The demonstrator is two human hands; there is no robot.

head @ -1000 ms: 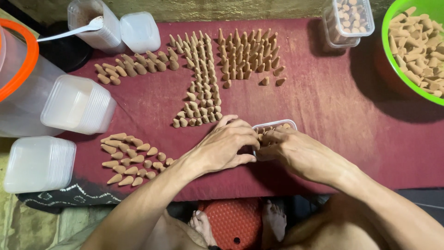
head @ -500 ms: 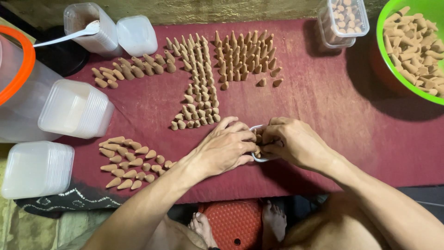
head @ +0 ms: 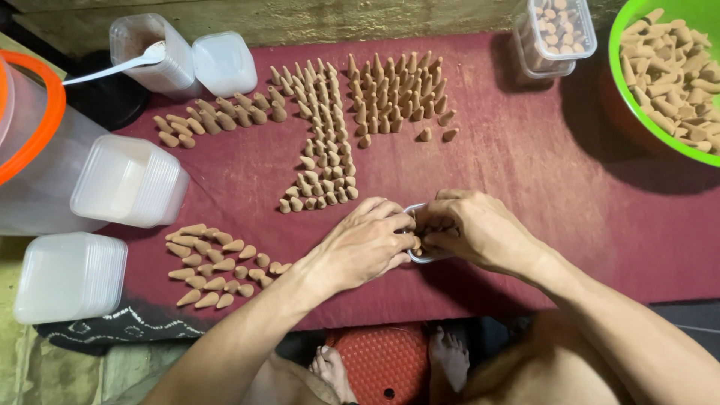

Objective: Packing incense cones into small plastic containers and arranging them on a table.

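Small clear plastic tub (head: 420,256) sat at lower centre of the maroon cloth (head: 525,172), mostly hidden. Left hand (head: 364,244) and right hand (head: 469,229) both curled around it, fingers closed on its rim. Matte tan clay cones (head: 330,150) stood above in rows.

the cones (head: 330,142) are looking matt and chalky, like dried clay or pressed powder. the cloth (head: 540,187) covering the worktop is showing a dull, finely woven maroon weave. the tubs (head: 127,180) are looking like cloudy, smooth plastic, and the bowl (head: 622,90) is shining as glossy green plastic. the spoon (head: 112,67) is gleaming white plastic.
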